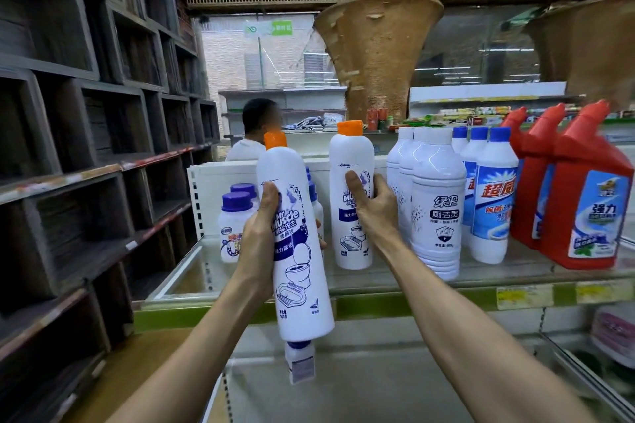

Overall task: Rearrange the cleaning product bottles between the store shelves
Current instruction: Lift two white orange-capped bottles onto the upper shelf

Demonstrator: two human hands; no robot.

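Observation:
My left hand [263,233] grips a tall white Mr Muscle bottle [299,271] with an orange cap, held in the air in front of the shelf edge and tilted slightly. My right hand [372,206] wraps around a second, identical orange-capped bottle [350,161] that stands upright on the top shelf [395,280]. To its right stand white bottles with white caps [434,209], blue-capped white bottles [491,203] and red angled-neck bottles [584,203]. Short purple-capped bottles [235,220] stand at the shelf's left, behind my left hand.
A lower shelf [378,381] holds a small purple-capped bottle [300,362] under the held one. Dark wooden cubby shelving [86,148] lines the left side. A person [256,130] stands beyond the shelf. Large woven baskets [378,55] hang above.

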